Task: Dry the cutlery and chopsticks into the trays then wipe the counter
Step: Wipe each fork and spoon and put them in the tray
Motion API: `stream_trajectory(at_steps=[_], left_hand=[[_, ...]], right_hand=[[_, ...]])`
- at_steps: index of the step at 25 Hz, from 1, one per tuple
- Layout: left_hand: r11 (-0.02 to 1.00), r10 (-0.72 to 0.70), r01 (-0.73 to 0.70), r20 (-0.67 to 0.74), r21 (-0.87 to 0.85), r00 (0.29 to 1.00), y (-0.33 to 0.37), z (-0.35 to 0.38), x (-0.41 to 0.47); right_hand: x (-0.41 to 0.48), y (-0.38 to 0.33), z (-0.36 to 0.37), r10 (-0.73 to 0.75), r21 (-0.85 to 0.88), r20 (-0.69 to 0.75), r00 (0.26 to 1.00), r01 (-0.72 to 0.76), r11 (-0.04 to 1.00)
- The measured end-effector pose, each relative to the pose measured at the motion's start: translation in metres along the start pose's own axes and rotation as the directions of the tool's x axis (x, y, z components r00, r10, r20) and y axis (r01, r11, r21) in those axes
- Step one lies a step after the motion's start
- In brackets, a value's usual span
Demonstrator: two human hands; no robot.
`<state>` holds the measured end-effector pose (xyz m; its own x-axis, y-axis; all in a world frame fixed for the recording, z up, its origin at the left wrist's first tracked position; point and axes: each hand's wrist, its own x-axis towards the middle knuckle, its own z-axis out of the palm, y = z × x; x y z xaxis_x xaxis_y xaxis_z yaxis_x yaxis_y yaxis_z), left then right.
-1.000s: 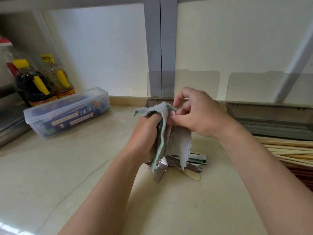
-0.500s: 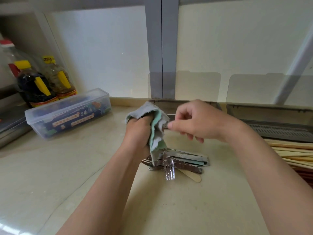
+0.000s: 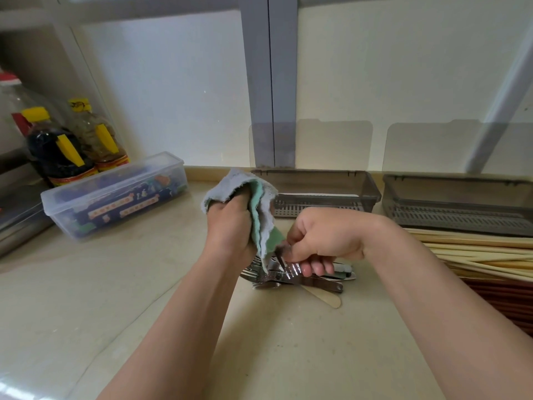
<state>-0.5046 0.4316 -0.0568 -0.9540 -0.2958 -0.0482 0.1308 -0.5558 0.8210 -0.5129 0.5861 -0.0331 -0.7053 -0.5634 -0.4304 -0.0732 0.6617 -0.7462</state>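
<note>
Left hand [image 3: 230, 229]: fingers curled tight around the grey-green cloth [image 3: 261, 215], which is bunched in the fist and hangs down to touch the cutlery pile [image 3: 320, 284]. Right hand [image 3: 328, 235]: fingers curled together, closed on a fork [image 3: 292, 269] – the tines protrude just left of the fingertips, directly above the pile. The pile lies on the counter [image 3: 115, 298] below both hands, with a flat wooden stick [image 3: 327, 297] at its near edge. Two grey slotted trays stand against the back wall – the near tray [image 3: 317, 183] behind the hands, the second tray [image 3: 461, 192] to its right. The chopsticks [image 3: 476, 249] lie in a loose bundle in front of the second tray. A clear lidded box [image 3: 115, 194] and two bottles [image 3: 57, 151] stand at far left.
</note>
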Motion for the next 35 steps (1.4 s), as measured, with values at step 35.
stream_trajectory(at_steps=[35], left_hand=[[0.703,-0.086,-0.361,0.577,0.613,0.812,-0.007,-0.002,-0.01]], right_hand=[[-0.003,0.01,-0.049,0.045,0.343,-0.869,0.493,0.535,0.772]])
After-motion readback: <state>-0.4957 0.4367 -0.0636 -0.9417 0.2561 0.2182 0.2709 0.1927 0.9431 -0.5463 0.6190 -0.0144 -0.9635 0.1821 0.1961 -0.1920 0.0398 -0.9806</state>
